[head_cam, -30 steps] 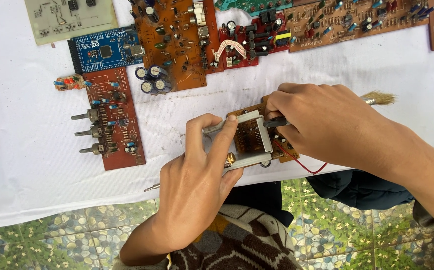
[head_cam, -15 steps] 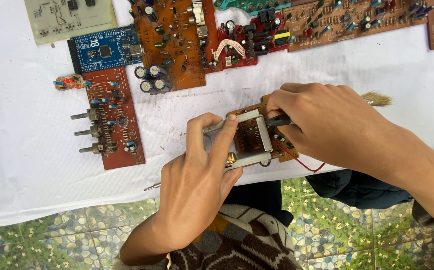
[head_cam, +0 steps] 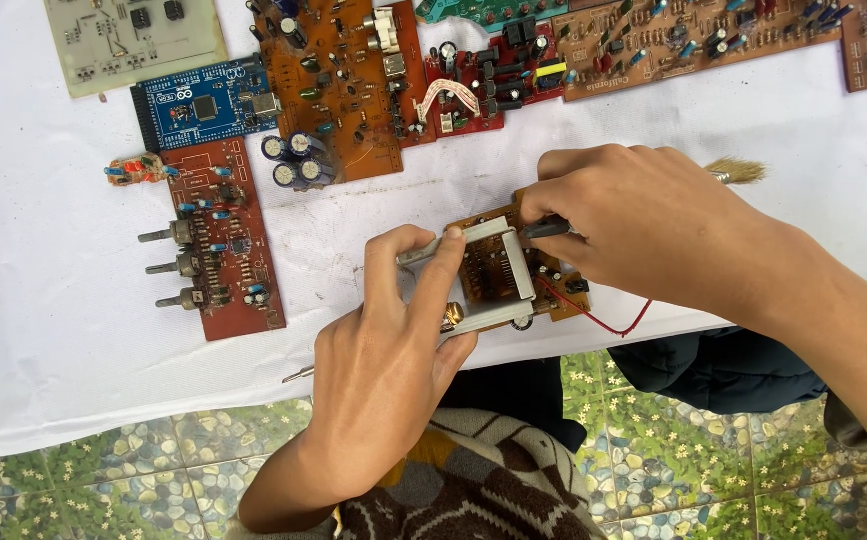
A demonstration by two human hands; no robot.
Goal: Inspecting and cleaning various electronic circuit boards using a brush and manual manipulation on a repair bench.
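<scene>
Circuit board between both hands' grip

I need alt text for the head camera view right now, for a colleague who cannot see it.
Two bare hands work on a small brown circuit board with a pale metal bracket at the edge of a white-covered table: the left hand pinches the bracket, the right hand holds a dark-handled brush over it. More red, orange and blue circuit boards lie behind.

**Soft daylight, sharp frame**

Even, bright daylight fills the frame. The white cloth glows almost overexposed at left. Shadows are faint, just under the hands near the middle. Focus is crisp throughout; slight bending shows toward the edges.
</scene>
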